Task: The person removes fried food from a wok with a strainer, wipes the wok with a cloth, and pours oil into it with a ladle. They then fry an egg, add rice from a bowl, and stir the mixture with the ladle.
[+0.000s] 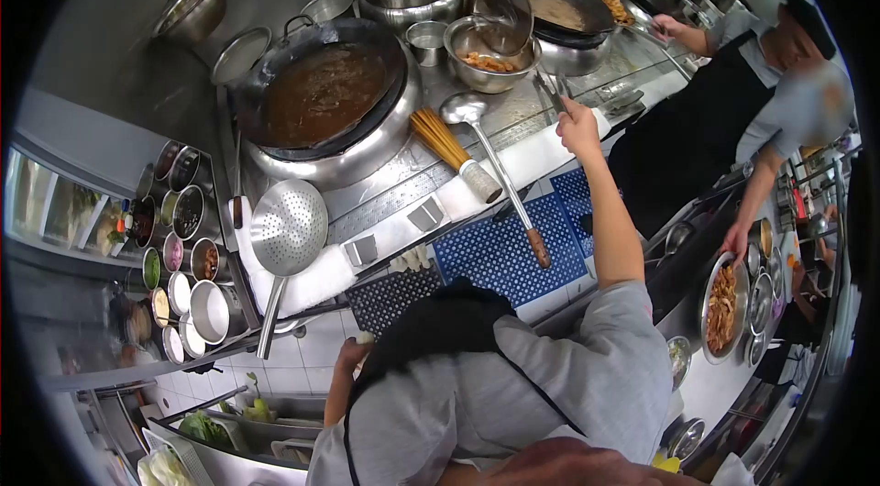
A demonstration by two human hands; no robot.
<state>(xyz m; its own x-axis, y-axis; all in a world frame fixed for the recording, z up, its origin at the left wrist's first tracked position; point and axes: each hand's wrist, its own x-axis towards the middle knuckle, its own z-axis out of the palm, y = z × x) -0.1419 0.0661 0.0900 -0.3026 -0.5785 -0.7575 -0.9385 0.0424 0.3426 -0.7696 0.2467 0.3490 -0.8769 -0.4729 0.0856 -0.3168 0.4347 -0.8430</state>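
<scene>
Right hand (pixel 577 127) gripped round a metal handle (pixel 554 93), just right of the steel bowl (pixel 489 82); can't tell what the far end carries; left hand (pixel 350 355) curled at a pale wad (pixel 365 337), grip can't be told; I'd lock the wrist, move slowly, clear the ladle head (pixel 465 107) and bowl rim.

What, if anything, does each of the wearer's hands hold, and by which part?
The right hand grips a metal utensil by its near end; its type is unclear. The left hand seems to hold something white, part unclear.
</scene>
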